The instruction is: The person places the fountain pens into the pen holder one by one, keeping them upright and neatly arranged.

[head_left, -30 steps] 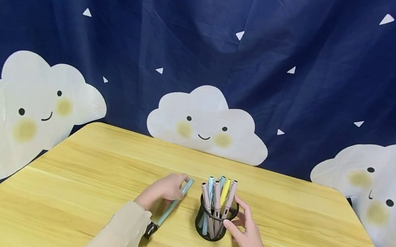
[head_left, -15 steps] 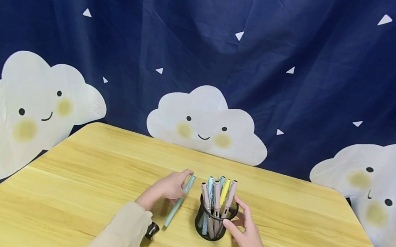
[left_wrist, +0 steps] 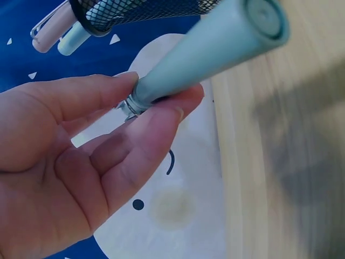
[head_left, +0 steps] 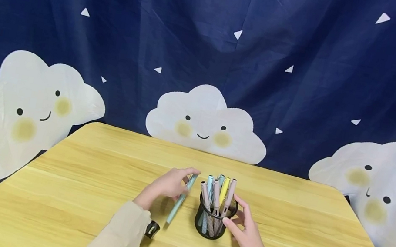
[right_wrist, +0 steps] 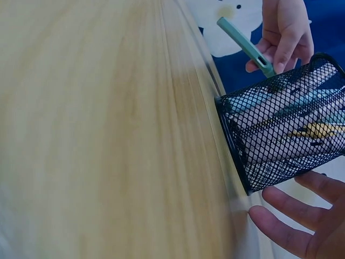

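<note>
My left hand [head_left: 171, 182] pinches a teal capped pen [head_left: 176, 209] near its upper part, just left of a black mesh pen holder [head_left: 202, 227]. In the left wrist view, thumb and fingertips grip the pen by a shiny ring, and its barrel end [left_wrist: 264, 21] points toward the camera. Several pens stand in the holder: greyish-pink, light blue and one yellow pen [head_left: 224, 190]. My right hand [head_left: 248, 234] holds the holder's right side, thumb at the front rim and index finger behind. In the right wrist view, its fingers [right_wrist: 291, 208] lie along the mesh.
The holder stands on a light wooden table [head_left: 116, 157]. A dark blue curtain [head_left: 202, 53] with white smiling clouds hangs behind the table's far edge. A small black device [head_left: 152, 229] sits at the left wrist, beside the beige sleeve.
The left hand has raised the teal pen and shifted it slightly right, its lower end swinging away from the wrist. The index finger has stretched out over the pen's top. The right hand and holder stay put.
</note>
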